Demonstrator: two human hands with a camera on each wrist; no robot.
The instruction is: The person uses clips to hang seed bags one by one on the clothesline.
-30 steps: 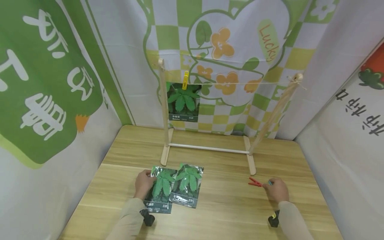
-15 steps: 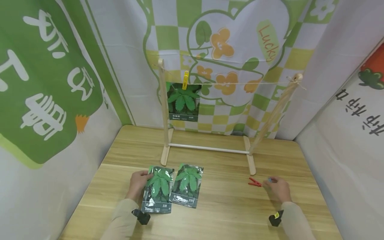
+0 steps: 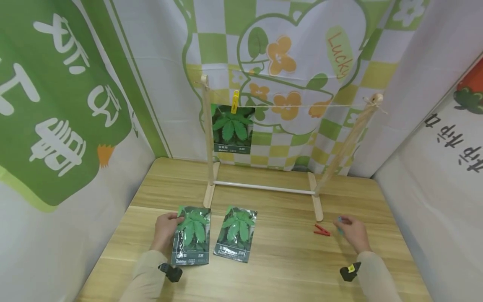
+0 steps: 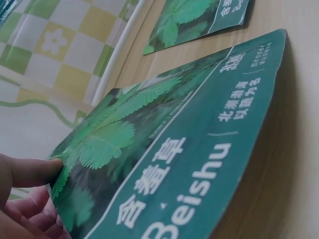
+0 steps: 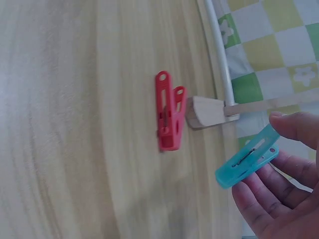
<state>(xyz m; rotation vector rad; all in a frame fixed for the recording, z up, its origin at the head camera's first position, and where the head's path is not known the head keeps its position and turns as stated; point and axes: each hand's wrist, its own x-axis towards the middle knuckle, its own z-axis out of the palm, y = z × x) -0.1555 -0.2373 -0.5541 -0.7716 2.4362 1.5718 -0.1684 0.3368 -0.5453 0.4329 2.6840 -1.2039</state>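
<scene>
My left hand [image 3: 165, 230] pinches the left edge of a green seed packet [image 3: 191, 235] with a leaf picture, thumb on its front; in the left wrist view the packet [image 4: 164, 144] is tilted up off the table. A second seed packet [image 3: 237, 235] lies flat to its right. My right hand [image 3: 354, 233] holds a blue clothespin [image 5: 246, 159] between thumb and fingers, above the table. Left of that hand a red clothespin [image 3: 322, 230] lies on the wood. A third packet [image 3: 232, 130] hangs from the string, held by a yellow clothespin [image 3: 235, 102].
A wooden rack with two posts [image 3: 209, 134] stands at the back of the table [image 3: 279, 260], a string [image 3: 302, 105] tied between their tops. A white rod [image 3: 264, 187] joins its feet. Printed cloth [image 3: 286, 63] hangs behind.
The left hand has drawn its packet left, away from the second one, and lifted it. The right hand has moved off the red clothespin with the blue one.
</scene>
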